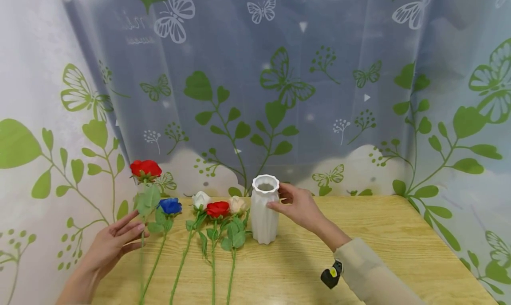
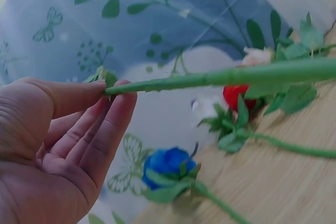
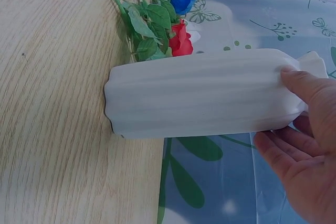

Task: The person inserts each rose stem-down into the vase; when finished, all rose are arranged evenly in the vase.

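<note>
My left hand (image 1: pixel 113 243) pinches the green stem (image 2: pixel 210 78) of an artificial red rose (image 1: pixel 146 169) between thumb and fingers. The rose stands upright, its bloom above the hand at the left of the head view. On the right, my right hand (image 1: pixel 297 206) grips a white fluted vase (image 1: pixel 265 223) near its neck, thumb on the near side and fingers behind. The vase stands upright on the table, its scalloped mouth open at the top. In the right wrist view the thumb (image 3: pixel 302 83) presses just below the vase's rim.
Between the hands a blue rose (image 1: pixel 170 206), a white rose (image 1: pixel 201 200), another red rose (image 1: pixel 217 209) and a cream rose (image 1: pixel 237 204) lie on the wooden table (image 1: pixel 359 251), stems toward me. A patterned curtain (image 1: pixel 223 52) hangs behind the table. A black wrist device (image 1: pixel 331 276) is at the right sleeve.
</note>
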Demonstrator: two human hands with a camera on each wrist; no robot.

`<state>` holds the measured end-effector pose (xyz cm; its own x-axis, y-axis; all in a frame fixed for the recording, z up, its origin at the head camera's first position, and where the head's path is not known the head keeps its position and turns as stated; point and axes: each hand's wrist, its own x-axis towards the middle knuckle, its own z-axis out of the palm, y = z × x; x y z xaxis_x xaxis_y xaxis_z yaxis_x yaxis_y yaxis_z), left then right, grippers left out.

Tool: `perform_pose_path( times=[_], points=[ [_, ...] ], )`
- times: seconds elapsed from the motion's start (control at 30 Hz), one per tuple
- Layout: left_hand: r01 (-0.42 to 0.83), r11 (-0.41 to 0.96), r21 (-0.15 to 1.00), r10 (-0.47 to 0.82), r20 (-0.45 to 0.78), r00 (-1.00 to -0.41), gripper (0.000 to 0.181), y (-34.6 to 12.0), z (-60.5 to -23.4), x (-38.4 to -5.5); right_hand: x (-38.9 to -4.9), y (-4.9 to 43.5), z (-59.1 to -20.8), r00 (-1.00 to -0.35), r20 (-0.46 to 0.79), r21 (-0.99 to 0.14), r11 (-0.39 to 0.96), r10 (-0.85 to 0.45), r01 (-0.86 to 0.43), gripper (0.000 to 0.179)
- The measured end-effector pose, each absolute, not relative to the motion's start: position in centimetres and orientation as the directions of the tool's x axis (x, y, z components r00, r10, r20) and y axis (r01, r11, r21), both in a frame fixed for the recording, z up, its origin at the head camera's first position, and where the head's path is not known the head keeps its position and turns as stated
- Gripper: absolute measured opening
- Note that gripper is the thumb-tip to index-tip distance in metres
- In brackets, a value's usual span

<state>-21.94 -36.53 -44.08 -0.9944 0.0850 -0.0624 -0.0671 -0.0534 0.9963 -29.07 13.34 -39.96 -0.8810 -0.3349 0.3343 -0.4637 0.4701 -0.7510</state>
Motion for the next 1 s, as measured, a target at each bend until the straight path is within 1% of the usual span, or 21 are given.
perform_pose_path(
  times=[0.2,0.47,0.83,0.9,1.0],
  points=[
    [0.006,-0.189,0.982,0.096,0.025,-0.995,0.086,-34.5,-43.0,-22.3,-29.0,13.3,-39.9,-0.885,0.327,-0.753,0.475,-0.332,-0.456,0.058],
    [0.013,-0.227,0.974,0.050,0.025,-0.998,0.093,-31.2,-41.0,-23.5,-29.0,13.4,-40.0,-0.889,0.322,-0.764,0.465,-0.326,-0.447,0.059],
    [0.072,-0.297,0.952,-0.054,0.059,-0.997,0.093,-26.7,-38.6,-24.8,-28.8,13.3,-39.9,-0.899,0.300,-0.776,0.466,-0.320,-0.425,0.058],
    [0.092,-0.317,0.944,-0.079,0.070,-0.994,0.090,-26.0,-38.2,-25.0,-28.8,13.2,-39.9,-0.899,0.300,-0.778,0.464,-0.318,-0.424,0.058],
    [0.129,-0.381,0.916,-0.115,0.092,-0.989,0.087,-25.1,-37.6,-25.3,-28.8,13.1,-39.9,-0.895,0.307,-0.781,0.452,-0.323,-0.431,0.058]
  ],
)
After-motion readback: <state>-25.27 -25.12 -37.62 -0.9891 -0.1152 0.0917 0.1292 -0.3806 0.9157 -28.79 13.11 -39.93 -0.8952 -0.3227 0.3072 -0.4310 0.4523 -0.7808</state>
